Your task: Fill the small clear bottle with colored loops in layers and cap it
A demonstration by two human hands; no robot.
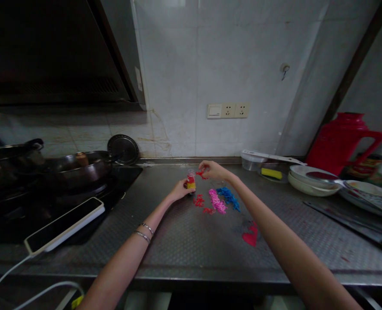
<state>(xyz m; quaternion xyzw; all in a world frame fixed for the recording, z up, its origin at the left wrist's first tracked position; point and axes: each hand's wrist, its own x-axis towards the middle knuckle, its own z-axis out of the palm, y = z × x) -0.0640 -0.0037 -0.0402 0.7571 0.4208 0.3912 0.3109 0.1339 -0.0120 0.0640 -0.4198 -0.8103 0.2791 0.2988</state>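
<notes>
left hand [180, 190] wrapped round small bottle [191, 180] | bottle upright, long axis vertical, mouth up, frame centre | right hand [212, 170] pinching red bits [200, 174] beside mouth | print unreadable

Jar [191, 180] on counter [191, 249]; band piles [217, 200] right of it; phone [64, 224] far left.

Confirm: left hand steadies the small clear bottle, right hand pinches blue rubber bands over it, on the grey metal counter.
One error: the head view shows the right hand pinching red rubber bands, not blue. The left hand does steady the small clear bottle on the grey metal counter.
</notes>
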